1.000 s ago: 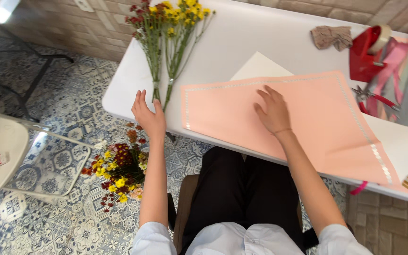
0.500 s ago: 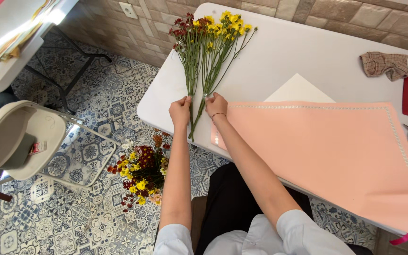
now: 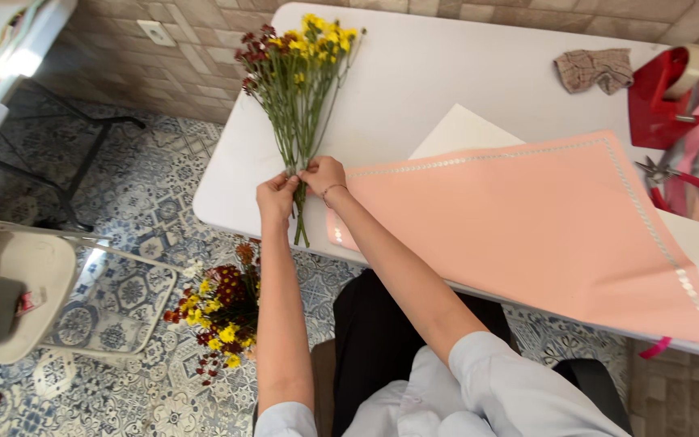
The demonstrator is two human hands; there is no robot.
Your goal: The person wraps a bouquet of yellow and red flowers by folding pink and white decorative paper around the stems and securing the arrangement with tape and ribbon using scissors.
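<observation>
On the flower stems (image 3: 298, 174), both hands pinch together.

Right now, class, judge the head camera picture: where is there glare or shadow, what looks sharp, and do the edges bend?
Head view: even, soft light; glare whitens the shelf at top left; faint shadows beneath the flowers and both hands, left hand, right hand; stems and pink paper are sharp; the table edge bows slightly, wide-angle.

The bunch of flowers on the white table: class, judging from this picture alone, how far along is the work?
Done: the pink wrapping sheet lies spread flat on the white table. In hand: left hand and right hand both grip the stems of the flower bunch, beside the sheet. Left: the bunch is not yet on the sheet; more flowers wait below the table edge.
</observation>
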